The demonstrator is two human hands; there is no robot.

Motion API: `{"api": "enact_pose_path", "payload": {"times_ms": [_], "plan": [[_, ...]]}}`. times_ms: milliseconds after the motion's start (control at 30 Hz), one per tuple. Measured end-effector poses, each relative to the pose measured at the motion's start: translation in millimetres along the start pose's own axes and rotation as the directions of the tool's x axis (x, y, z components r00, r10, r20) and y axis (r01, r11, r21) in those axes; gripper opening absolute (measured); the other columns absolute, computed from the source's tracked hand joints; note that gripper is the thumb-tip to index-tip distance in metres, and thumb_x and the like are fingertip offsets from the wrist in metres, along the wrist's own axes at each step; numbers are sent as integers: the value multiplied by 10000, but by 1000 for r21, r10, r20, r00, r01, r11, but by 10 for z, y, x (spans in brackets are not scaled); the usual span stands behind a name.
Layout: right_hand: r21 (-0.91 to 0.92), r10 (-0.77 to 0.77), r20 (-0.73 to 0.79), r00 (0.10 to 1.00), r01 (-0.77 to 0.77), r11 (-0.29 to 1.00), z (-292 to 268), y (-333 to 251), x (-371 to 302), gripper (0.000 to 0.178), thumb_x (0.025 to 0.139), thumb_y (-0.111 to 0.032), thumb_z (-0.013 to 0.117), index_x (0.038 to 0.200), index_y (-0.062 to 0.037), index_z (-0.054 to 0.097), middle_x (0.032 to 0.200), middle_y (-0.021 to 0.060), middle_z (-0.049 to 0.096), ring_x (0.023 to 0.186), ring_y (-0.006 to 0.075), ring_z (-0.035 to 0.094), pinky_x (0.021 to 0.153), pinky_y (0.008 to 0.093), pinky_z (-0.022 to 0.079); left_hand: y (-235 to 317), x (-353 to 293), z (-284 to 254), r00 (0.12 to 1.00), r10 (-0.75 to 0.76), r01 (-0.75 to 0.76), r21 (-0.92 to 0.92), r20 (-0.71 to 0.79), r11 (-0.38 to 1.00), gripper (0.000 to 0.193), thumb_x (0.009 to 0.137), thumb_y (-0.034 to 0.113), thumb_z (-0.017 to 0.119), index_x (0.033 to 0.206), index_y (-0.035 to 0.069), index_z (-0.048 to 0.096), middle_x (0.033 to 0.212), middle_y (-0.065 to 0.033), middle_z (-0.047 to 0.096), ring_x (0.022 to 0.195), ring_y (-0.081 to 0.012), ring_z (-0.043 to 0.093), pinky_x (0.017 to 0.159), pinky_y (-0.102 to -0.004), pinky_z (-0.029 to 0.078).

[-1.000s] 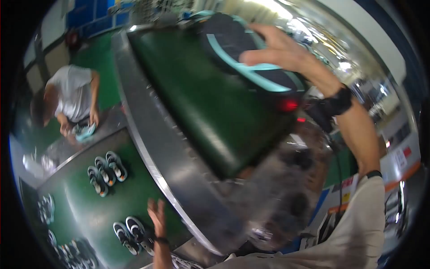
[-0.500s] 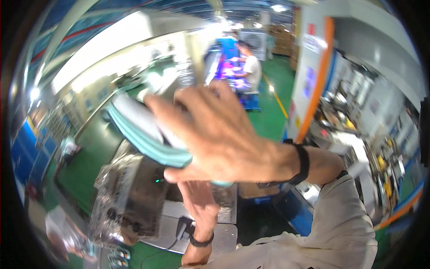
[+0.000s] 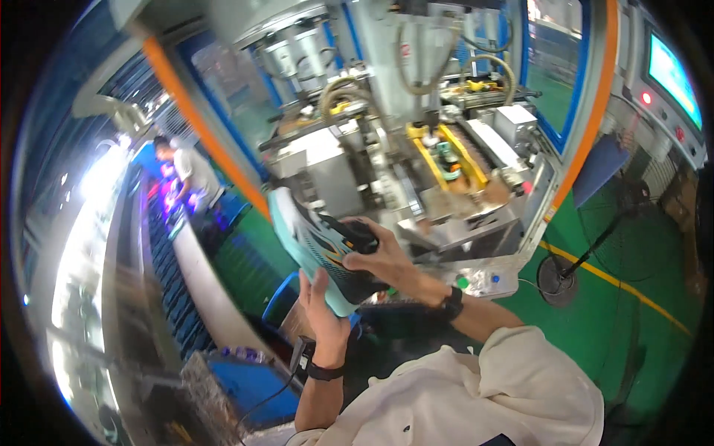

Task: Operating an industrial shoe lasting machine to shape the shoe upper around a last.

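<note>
A sneaker (image 3: 309,238) with a pale mint sole and a dark, white and orange upper is held in both hands in front of me. My right hand (image 3: 387,260) grips it near the collar, thumb on the upper's side and fingers toward the opening. Against the sole near the heel, my left hand (image 3: 323,308) closes round the shoe from below. Its toe points away, up and to the left. Part of the heel is hidden behind my hands.
Ahead stands a machine with a yellow-sided fixture (image 3: 450,160) and an orange-edged frame (image 3: 208,130). A conveyor (image 3: 175,271) runs along the left, where a person (image 3: 195,175) works. To the right are a lit screen (image 3: 673,78) and a floor fan (image 3: 561,275).
My view has swung right, from the aisle and a plastic-wrapped box to the machine. The shoe now shows its upper, and my right hand has shifted to its collar.
</note>
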State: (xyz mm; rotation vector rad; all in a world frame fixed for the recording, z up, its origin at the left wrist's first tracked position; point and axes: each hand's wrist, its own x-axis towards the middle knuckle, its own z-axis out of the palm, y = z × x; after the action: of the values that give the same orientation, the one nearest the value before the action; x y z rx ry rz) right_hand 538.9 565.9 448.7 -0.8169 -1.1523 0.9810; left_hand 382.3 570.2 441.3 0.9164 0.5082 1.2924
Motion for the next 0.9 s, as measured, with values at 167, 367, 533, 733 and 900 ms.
{"api": "enact_pose_path", "payload": {"times_ms": [167, 367, 533, 733, 900], "plan": [[-85, -71, -380, 922, 42, 995, -1283, -98, -233, 611, 739, -173, 838, 1260, -4, 567, 1118, 68, 637, 1025, 121, 571, 934, 290, 464, -960, 555, 703, 878, -453, 437, 123, 155, 891, 516, 1014, 348, 530, 1394, 9, 453, 1314, -96, 537, 1194, -205, 538, 981, -342, 458], [-150, -3, -710, 704, -147, 978, -2473, -401, -505, 586, 720, -152, 757, 1264, -33, 574, 1087, 63, 635, 976, 144, 599, 883, 303, 486, -1961, 1848, 1232, 841, -521, 404, 469, 147, 785, 738, 955, 457, 607, 1457, -25, 361, 1403, -131, 489, 1172, -224, 556, 981, -353, 458], [-239, -130, -831, 540, -135, 962, -3015, -714, -796, 601, 722, -153, 719, 1278, -6, 548, 1121, 84, 627, 1029, 163, 603, 952, 316, 478, -3161, 3054, 1215, 974, -215, 41, 885, 68, 464, 766, 767, 431, 773, 1212, -133, 507, 1199, -337, 595, 1148, -411, 589, 955, -429, 466], [-448, -301, -867, 398, -357, 820, -3171, -885, -848, 610, 743, -202, 735, 1272, 31, 542, 1144, 102, 615, 1031, 177, 599, 941, 307, 468, -3881, 3611, 1422, 962, -270, 80, 981, -30, 175, 844, 775, 287, 742, 1397, -115, 336, 1377, -328, 471, 1265, -438, 491, 1065, -453, 407], [-591, -366, -794, 485, -473, 653, -3467, -799, -79, 483, 740, -120, 667, 1192, 31, 590, 1007, 75, 640, 904, 149, 606, 846, 292, 491, -3692, 3725, 1126, 964, -226, 205, 933, -140, 297, 452, 731, 167, 727, 1088, -74, 590, 1078, -277, 656, 1046, -411, 635, 901, -467, 504]]}}
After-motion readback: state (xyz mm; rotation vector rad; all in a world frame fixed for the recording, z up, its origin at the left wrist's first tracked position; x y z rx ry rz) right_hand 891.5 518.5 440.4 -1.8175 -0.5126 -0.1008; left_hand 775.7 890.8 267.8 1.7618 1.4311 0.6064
